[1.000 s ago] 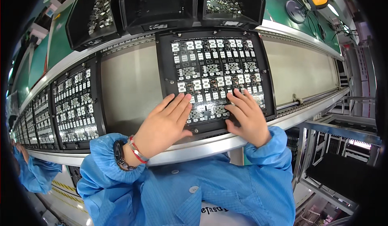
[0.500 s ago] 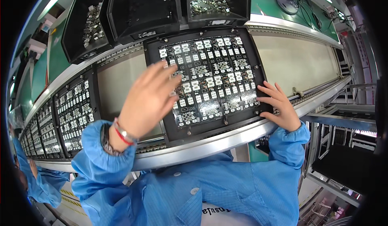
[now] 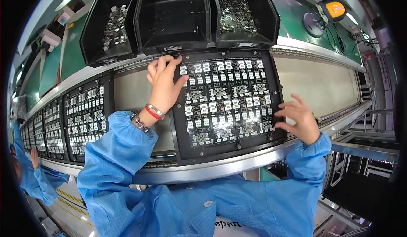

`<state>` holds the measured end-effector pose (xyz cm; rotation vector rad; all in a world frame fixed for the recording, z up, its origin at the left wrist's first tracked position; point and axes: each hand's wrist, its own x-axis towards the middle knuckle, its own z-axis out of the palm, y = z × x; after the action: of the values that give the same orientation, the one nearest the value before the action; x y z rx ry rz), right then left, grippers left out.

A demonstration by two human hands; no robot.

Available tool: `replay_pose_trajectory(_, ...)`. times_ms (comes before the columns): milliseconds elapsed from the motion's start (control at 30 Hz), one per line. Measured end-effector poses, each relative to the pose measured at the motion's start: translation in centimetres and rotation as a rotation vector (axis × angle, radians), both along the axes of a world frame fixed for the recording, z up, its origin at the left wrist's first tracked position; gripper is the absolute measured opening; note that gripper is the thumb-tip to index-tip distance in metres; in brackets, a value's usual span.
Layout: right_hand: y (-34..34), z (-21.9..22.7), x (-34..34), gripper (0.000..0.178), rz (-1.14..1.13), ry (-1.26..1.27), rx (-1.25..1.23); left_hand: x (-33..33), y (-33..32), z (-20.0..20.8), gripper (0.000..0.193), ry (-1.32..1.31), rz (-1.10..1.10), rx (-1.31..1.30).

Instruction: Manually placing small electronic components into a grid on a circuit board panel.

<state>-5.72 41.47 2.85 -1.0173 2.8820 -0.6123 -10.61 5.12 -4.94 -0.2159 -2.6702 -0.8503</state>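
A panel of printed circuit boards [image 3: 218, 105], dotted with white and silver parts, lies in a black carrier frame [image 3: 183, 131] on the conveyor. My left hand [image 3: 163, 82] is at the frame's far left corner, fingers bent over the edge near a small corner knob. Its thumb is held apart over the edge of the panel, and I see nothing between thumb and fingers. By the frame's right edge, my right hand [image 3: 302, 120] has its fingers apart and curved, with the tips close to the rim. Whether they touch it I cannot tell.
Three black bins stand beyond the conveyor: one with silver pieces [image 3: 114, 27], one with few pieces [image 3: 171, 25], one with many small metal parts [image 3: 237, 16]. More loaded carriers [image 3: 85, 120] line up leftward. A co-worker's hand [image 3: 34, 158] shows far left.
My left hand has moved from above the panel to the frame's far left corner. My right hand has lifted slightly off the right rim. The whole view has shifted.
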Motion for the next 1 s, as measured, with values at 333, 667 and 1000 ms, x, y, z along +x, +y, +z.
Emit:
replay_pose_trajectory(333, -13.0, -5.6, -10.7, 0.022, -0.222, 0.408, 0.061, 0.4, -0.2, 0.5, 0.033, -0.045, -0.013, 0.072)
replay_pose_trajectory(667, -14.9, -6.2, -10.3, 0.013, -0.280, 0.369, -0.251, 0.8, 0.0, 0.7, 0.040, -0.074, 0.018, 0.048)
replay_pose_trajectory(1000, -6.2, -6.0, -11.0, 0.013, -0.499, 0.409, -0.043, 8.1, -3.8, 5.0, 0.075, -0.379, -0.108, 0.187)
